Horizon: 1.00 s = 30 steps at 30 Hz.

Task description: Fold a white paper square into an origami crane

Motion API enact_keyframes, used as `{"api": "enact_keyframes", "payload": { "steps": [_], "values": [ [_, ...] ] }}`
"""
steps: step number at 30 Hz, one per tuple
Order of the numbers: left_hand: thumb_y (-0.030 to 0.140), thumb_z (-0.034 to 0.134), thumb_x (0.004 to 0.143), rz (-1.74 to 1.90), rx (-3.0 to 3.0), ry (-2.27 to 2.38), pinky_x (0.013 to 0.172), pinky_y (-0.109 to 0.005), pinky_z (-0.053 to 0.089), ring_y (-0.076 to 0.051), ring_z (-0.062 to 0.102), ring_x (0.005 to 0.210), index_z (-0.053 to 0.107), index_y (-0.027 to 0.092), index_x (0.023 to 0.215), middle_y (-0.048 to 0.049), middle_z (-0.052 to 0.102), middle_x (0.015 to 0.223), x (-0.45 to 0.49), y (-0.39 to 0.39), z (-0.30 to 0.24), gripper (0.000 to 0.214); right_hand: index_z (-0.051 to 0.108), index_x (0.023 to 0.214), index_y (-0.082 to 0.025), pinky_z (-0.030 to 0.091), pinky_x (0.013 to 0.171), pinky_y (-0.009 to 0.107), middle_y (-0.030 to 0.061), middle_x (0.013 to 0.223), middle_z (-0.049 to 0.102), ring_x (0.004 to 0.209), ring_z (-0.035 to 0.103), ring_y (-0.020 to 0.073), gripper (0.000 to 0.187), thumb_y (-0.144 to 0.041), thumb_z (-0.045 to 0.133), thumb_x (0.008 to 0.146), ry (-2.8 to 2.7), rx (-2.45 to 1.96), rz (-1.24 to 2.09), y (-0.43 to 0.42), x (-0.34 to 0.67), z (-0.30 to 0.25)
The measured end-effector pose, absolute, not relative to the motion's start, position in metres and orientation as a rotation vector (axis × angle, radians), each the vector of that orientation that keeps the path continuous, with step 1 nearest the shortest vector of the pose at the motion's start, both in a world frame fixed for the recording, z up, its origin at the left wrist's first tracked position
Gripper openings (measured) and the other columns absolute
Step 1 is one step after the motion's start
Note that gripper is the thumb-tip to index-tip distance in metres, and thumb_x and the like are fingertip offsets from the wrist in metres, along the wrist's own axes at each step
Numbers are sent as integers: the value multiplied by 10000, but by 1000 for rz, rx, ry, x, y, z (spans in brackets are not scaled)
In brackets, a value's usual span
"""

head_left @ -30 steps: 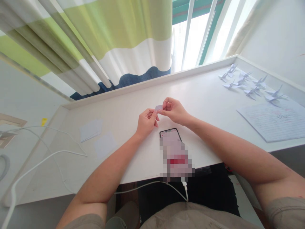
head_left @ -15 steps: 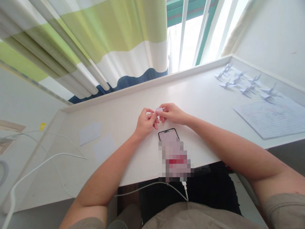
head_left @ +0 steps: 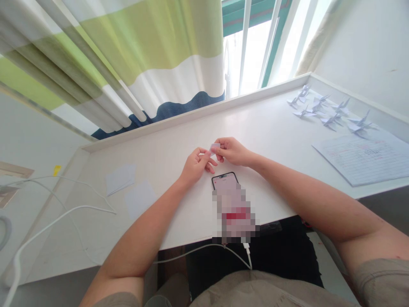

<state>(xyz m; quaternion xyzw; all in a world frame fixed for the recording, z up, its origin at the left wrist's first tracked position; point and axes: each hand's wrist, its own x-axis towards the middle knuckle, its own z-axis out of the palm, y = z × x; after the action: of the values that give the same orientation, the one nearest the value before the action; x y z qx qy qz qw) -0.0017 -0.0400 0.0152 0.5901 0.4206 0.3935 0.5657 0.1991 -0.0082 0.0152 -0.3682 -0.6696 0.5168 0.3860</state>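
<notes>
A small folded piece of pale paper (head_left: 214,146) is pinched between both my hands above the middle of the white desk (head_left: 275,128). My left hand (head_left: 195,164) grips its left end with curled fingers. My right hand (head_left: 232,151) pinches its right end. Just below the hands a phone (head_left: 226,181) lies flat on the desk, with a white charging cable (head_left: 204,249) plugged into its near end.
Two blank paper squares (head_left: 120,178) lie on the desk to the left. Several folded paper cranes (head_left: 332,114) stand at the far right, beside a lined sheet (head_left: 364,160). White cables (head_left: 64,211) trail over the left end. A striped curtain (head_left: 128,59) hangs behind.
The hands have sunk slightly closer to the desk and the paper piece looks smaller and more folded between the fingertips. The view shifted a little to the right.
</notes>
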Motion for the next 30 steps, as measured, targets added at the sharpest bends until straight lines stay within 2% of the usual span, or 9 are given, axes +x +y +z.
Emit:
{"api": "enact_keyframes", "payload": {
  "steps": [6, 11, 14, 17, 21, 24, 25, 28, 30],
  "values": [
    [662, 783, 926, 955, 1423, 954, 582, -254, 537, -126, 724, 547, 521, 209, 1009, -25, 814, 885, -1, -39, 11, 530, 621, 800, -190, 464, 584, 252, -4, 653, 691, 587, 622, 118, 239, -285, 703, 1004, -1700, -956, 1341, -10, 198, 19],
    [645, 826, 896, 945, 1407, 928, 566, -258, 531, -107, 670, 485, 524, 210, 1048, 25, 775, 786, -4, -39, 14, 551, 660, 824, -181, 481, 606, 255, 8, 666, 699, 605, 628, 122, 299, -411, 742, 997, -1704, -953, 1356, -12, 200, 20],
    [635, 864, 864, 930, 1399, 928, 622, -272, 554, -116, 695, 526, 529, 209, 1066, 12, 796, 800, -5, -39, 16, 579, 650, 806, -185, 460, 587, 254, 9, 647, 691, 595, 610, 121, 347, -456, 720, 1010, -1702, -948, 1323, -12, 200, 18],
    [635, 873, 854, 899, 1403, 932, 667, -287, 563, -128, 720, 564, 533, 204, 1033, -19, 820, 831, -5, -39, 17, 577, 650, 805, -186, 434, 571, 255, 0, 621, 673, 582, 587, 118, 313, -414, 698, 1014, -1720, -939, 1284, -10, 199, 15],
    [660, 857, 855, 921, 1382, 942, 635, -280, 541, -131, 720, 549, 529, 202, 986, -36, 827, 865, -5, -37, 14, 578, 663, 862, -190, 477, 626, 281, -6, 650, 671, 630, 603, 132, 241, -381, 697, 1006, -1732, -874, 1286, -7, 199, 12],
    [643, 841, 878, 945, 1370, 955, 615, -277, 536, -132, 716, 537, 540, 200, 997, -36, 825, 875, -4, -37, 14, 548, 660, 1002, -200, 508, 667, 310, -22, 672, 670, 661, 619, 148, 185, -374, 722, 992, -1715, -811, 1341, -5, 201, 10],
    [635, 836, 886, 953, 1367, 959, 613, -278, 537, -131, 714, 534, 542, 200, 996, -35, 824, 878, -4, -37, 14, 536, 653, 1070, -204, 521, 681, 319, -24, 699, 679, 679, 636, 154, 212, -367, 747, 972, -1710, -786, 1369, -5, 203, 10],
    [626, 835, 891, 995, 1351, 980, 625, -283, 548, -127, 710, 530, 546, 202, 998, -34, 830, 899, -5, -38, 15, 524, 627, 1251, -216, 568, 734, 340, -6, 866, 721, 776, 704, 172, 478, -347, 868, 859, -1702, -750, 1441, -4, 207, 12],
    [628, 834, 889, 1018, 1349, 1003, 644, -287, 553, -128, 716, 538, 564, 197, 1018, -43, 839, 929, -5, -38, 16, 524, 650, 1241, -208, 584, 761, 344, 14, 928, 732, 824, 728, 181, 540, -368, 919, 801, -1673, -780, 1449, -4, 208, 14]
  ]
}}
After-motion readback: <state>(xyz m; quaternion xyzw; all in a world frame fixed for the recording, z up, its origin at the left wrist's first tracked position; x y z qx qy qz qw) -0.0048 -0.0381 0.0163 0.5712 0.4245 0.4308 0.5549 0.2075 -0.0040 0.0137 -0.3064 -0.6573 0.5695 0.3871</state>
